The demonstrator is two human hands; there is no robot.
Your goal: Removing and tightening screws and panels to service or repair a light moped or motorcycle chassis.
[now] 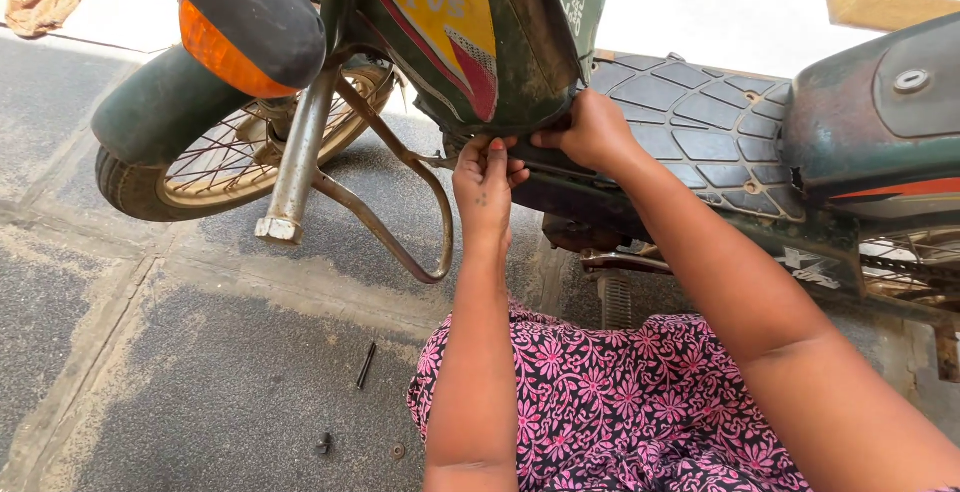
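A dark green moped stands in front of me, its front panel (pixel 500 42) bearing a red and yellow decal. My left hand (pixel 485 184) pinches at the panel's lower edge, fingers closed on something small that I cannot make out. My right hand (pixel 590 132) grips the same lower edge from the right, next to the ribbed black footboard (pixel 700 117). Both hands touch the panel where it meets the frame.
The front wheel (pixel 215 157) with its green mudguard and an orange indicator (pixel 225 52) are at the left. A bent metal guard bar (pixel 400 212) curves down beside my left hand. A dark rod (pixel 366 365), a bolt (pixel 324 443) and a washer (pixel 398 450) lie on the pavement.
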